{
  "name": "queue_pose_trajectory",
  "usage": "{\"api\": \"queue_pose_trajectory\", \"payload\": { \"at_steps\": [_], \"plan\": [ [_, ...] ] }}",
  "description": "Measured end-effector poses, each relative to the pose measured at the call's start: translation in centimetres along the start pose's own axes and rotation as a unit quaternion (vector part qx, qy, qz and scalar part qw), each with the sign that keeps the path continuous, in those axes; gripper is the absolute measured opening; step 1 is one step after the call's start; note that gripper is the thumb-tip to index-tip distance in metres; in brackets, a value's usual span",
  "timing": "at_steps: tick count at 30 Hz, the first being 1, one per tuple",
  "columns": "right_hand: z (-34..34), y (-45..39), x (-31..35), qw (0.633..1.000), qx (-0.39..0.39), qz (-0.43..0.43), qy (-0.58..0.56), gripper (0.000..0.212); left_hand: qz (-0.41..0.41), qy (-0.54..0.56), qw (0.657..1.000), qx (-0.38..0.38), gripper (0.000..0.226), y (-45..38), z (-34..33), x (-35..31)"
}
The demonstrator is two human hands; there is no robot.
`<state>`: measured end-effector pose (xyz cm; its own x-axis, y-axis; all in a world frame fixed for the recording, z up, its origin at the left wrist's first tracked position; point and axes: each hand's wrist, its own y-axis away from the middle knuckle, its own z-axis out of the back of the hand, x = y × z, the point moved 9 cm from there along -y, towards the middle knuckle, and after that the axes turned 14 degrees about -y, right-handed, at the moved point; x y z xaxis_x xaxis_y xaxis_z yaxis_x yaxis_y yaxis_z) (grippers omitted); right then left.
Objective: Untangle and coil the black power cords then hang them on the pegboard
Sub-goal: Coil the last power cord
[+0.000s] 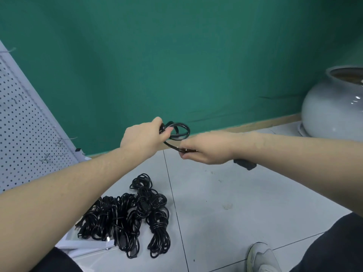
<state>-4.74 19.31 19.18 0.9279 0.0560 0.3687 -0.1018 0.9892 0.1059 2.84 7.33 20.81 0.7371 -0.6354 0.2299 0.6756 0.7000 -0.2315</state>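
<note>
My left hand (142,138) grips a small coil of a black power cord (179,130), held up in front of the green wall. The cord runs down to my right hand (206,149), which pinches its free length. The cord's plug (245,164) sticks out below my right wrist. On the floor under my left forearm lies a pile of black cords (129,216), several of them bundled. The white pegboard (25,134) leans at the far left with a few bare wire hooks on it.
A large pale round pot (332,107) stands on the floor at the right against the wall. A white board (84,245) lies under the cord pile. My shoe (261,256) and dark trouser legs fill the bottom corners.
</note>
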Motion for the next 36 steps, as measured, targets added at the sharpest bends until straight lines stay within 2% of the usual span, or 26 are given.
{"api": "queue_pose_trajectory", "payload": {
  "at_steps": [3,5,9,12,14,15,17,19,22,25,27,29,30,34,36],
  "plan": [
    [2.8,0.7,0.2,0.989,-0.065,0.014,0.13,0.033,-0.098,-0.086,0.992,0.001,0.044,0.4,-0.5,-2.0],
    [4.1,1.1,0.2,0.982,-0.107,0.021,0.152,0.039,-0.152,-0.069,0.986,0.018,0.042,1.0,-0.8,-3.0],
    [5.5,1.7,-2.6,0.984,-0.161,-0.061,0.043,0.034,-0.225,0.074,0.97,0.051,0.046,2.7,0.1,-3.9],
    [5.8,1.6,-4.3,0.971,-0.205,-0.071,-0.096,0.037,-0.244,0.214,0.945,0.039,0.044,4.1,2.0,-4.9],
    [5.9,0.9,-4.9,0.946,-0.234,-0.055,-0.218,0.04,-0.207,0.347,0.914,0.028,0.039,4.4,3.1,-5.1],
    [5.7,0.7,-5.4,0.921,-0.24,-0.059,-0.3,0.038,-0.178,0.4,0.899,0.021,0.036,4.3,3.3,-4.9],
    [3.9,0.3,-5.7,0.86,-0.195,-0.08,-0.464,0.026,-0.123,0.472,0.873,0.007,0.036,4.0,3.6,-4.6],
    [1.9,0.1,-4.8,0.861,-0.137,-0.083,-0.482,0.01,-0.082,0.509,0.857,-0.008,0.038,3.8,3.8,-4.2],
    [-0.8,-0.4,-4.3,0.83,-0.084,-0.141,-0.534,0.033,-0.009,0.535,0.844,-0.026,0.04,3.3,3.2,-3.1],
    [-1.7,-1.1,-3.7,0.819,-0.061,-0.182,-0.541,0.037,0.066,0.516,0.853,-0.045,0.045,2.6,2.0,-1.6],
    [-2.3,-1.3,-3.3,0.799,-0.056,-0.199,-0.564,0.024,0.097,0.485,0.868,-0.04,0.046,2.3,1.2,-0.6],
    [-2.5,-1.6,-2.5,0.776,-0.065,-0.184,-0.6,0.01,0.108,0.449,0.887,-0.027,0.042,1.8,0.3,0.1],
    [-2.1,-1.7,-2.1,0.77,-0.085,-0.169,-0.61,0.012,0.116,0.443,0.889,-0.022,0.039,1.6,0.0,0.4],
    [-0.1,-1.2,-1.8,0.792,-0.175,-0.127,-0.571,0.027,0.144,0.461,0.875,-0.018,0.036,0.9,-0.8,1.5],
    [0.6,-0.8,-0.9,0.797,-0.187,-0.095,-0.567,0.02,0.155,0.479,0.864,-0.014,0.035,0.8,-1.2,1.6]
  ]
}}
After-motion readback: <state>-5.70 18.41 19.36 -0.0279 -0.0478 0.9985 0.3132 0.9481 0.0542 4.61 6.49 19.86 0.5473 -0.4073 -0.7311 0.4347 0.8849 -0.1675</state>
